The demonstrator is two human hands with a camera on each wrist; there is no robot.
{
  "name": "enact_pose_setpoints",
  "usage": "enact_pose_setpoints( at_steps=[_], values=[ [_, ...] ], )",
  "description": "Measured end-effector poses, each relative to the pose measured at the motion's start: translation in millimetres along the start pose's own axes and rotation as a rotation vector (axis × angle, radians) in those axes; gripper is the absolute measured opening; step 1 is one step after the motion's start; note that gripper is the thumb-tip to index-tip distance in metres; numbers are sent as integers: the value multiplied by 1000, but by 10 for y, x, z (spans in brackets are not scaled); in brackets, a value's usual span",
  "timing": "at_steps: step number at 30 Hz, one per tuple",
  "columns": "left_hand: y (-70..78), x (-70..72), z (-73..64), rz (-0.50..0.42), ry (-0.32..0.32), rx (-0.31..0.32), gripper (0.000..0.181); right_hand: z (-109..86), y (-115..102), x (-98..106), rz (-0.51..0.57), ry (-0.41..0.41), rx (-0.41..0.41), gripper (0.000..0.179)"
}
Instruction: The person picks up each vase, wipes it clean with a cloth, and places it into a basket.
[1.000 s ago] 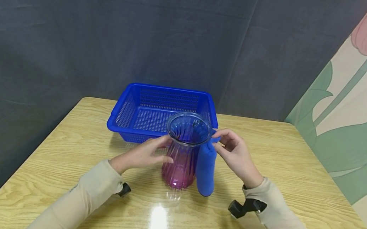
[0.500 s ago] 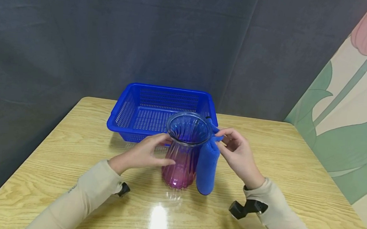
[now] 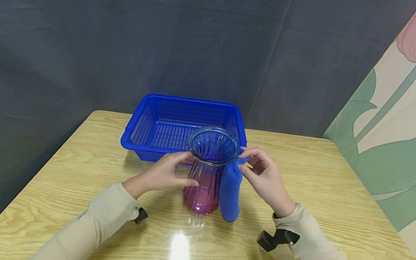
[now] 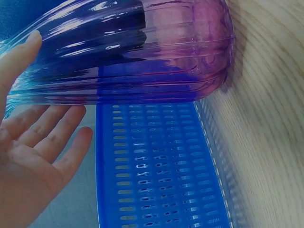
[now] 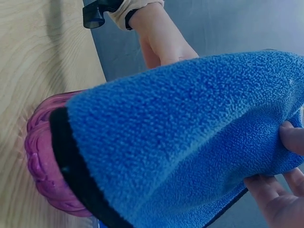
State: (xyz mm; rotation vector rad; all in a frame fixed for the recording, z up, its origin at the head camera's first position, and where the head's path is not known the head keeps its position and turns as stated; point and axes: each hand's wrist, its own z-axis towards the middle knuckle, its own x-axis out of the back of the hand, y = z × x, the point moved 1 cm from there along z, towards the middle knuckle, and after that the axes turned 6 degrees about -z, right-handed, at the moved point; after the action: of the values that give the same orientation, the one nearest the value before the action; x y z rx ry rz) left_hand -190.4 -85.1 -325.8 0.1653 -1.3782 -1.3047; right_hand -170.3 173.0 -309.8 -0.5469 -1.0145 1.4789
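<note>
A ribbed glass vase [image 3: 203, 194], blue at the rim and pink at the base, stands upright on the table. My left hand [image 3: 161, 175] holds its left side. In the left wrist view the thumb [image 4: 23, 54] overlaps the glass, and the fingertips lie at the opposite edge. My right hand [image 3: 267, 180] pinches the upper part of a blue fleecy cloth [image 3: 230, 192] between thumb and fingers. The cloth hangs down along the vase's right side, just above the tabletop. In the right wrist view a dark-bordered cloth edge [image 5: 66, 161] covers much of the vase.
Behind the vase, a blue perforated plastic basket [image 3: 148, 155] sits on the wooden table [image 3: 310, 173]. A dark curtain [image 3: 163, 42] hangs past the table's far edge, with a tulip-patterned panel [image 3: 403, 131] at right.
The right hand has shifted slightly left, bringing the hanging cloth closer against the vase. A cloth corner that showed beside the rim half a second ago has dropped from sight. The left hand stays put.
</note>
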Motion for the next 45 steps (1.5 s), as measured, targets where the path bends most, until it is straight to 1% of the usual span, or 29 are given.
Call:
enact_pose_setpoints(
  at_steps=[8, 15, 25, 32, 39, 45],
  values=[
    [-6, -1, 1, 3, 6, -7, 71, -13, 36, -29, -27, -21, 23, 26],
    [-18, -8, 0, 0, 3, -6, 70, -16, 48, -46, -77, -30, 28, 17],
    [-19, -9, -1, -5, 1, -6, 71, -18, 89, -56, -112, -65, 36, 17],
    [-26, -10, -4, -11, 5, -11, 72, -39, 130, -47, -127, -87, 27, 17],
    [-21, -7, -4, -13, 3, -6, 72, -62, 194, -24, -152, -120, -11, 17],
    [-19, -9, -2, -12, 2, 0, 71, -76, 249, 10, -175, -171, -87, 19]
  ],
)
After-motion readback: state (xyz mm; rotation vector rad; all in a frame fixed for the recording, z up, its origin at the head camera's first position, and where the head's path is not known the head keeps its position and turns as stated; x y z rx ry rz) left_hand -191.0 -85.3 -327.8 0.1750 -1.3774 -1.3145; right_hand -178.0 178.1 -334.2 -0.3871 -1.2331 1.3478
